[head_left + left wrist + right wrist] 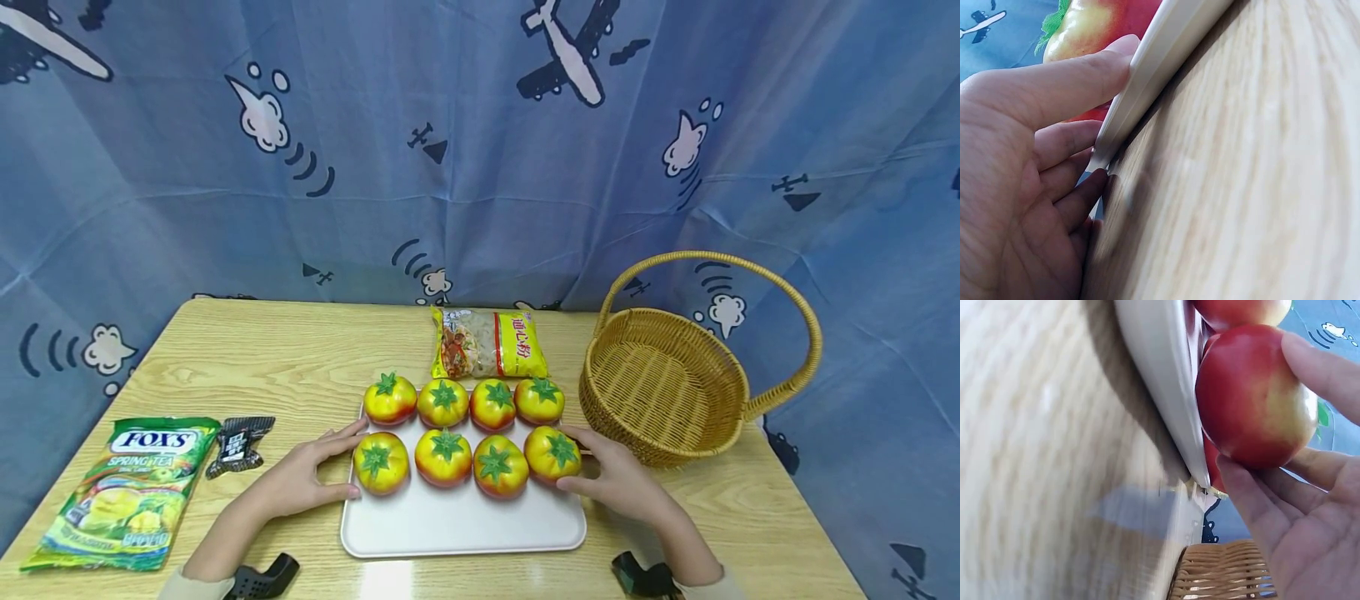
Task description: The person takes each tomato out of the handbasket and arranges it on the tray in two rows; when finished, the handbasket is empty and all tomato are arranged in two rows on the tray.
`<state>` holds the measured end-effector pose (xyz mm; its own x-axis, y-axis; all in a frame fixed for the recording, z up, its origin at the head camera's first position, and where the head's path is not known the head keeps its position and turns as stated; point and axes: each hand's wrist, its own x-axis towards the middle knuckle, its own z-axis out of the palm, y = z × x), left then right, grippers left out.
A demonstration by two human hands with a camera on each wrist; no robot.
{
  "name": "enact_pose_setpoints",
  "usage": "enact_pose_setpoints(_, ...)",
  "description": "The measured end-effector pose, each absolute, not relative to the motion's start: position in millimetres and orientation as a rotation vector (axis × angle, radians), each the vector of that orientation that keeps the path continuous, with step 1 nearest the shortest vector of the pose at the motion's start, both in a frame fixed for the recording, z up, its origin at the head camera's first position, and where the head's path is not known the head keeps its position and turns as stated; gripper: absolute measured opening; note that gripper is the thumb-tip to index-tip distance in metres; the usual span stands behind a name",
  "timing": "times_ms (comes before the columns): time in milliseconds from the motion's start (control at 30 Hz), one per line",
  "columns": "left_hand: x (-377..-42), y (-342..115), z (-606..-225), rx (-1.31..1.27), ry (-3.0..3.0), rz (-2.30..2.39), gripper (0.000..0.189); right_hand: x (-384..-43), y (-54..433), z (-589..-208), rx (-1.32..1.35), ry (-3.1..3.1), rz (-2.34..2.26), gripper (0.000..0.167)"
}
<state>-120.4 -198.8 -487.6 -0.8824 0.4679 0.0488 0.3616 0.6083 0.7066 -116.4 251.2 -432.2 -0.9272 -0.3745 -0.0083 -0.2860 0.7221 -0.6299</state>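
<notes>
A white tray (457, 525) holds two rows of yellow-red toy tomatoes with green tops. My left hand (300, 479) grips the tray's left rim (1160, 69): in the left wrist view my left hand's thumb (1066, 81) lies on top of the rim, with the fingers curled under it, beside the front-left tomato (381, 462). My right hand (622, 483) is at the tray's right edge (1154, 362). There its thumb and fingers (1254, 494) curl round the front-right tomato (552, 454), which fills the right wrist view (1254, 400).
A wicker basket (660, 383) with a tall handle stands right of the tray. A yellow noodle packet (487, 343) lies behind the tray. A green candy bag (127, 492) and a small black packet (238, 443) lie at the wooden table's (262, 350) left. A blue curtain hangs behind.
</notes>
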Motion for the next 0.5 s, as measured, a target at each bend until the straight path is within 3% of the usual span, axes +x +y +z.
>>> enact_pose_setpoints(500, -120.2, -198.0, -486.7, 0.698, 2.682, 1.151, 0.075, -116.3, 244.8, -434.1, -0.485, 2.765, -0.987, 0.075)
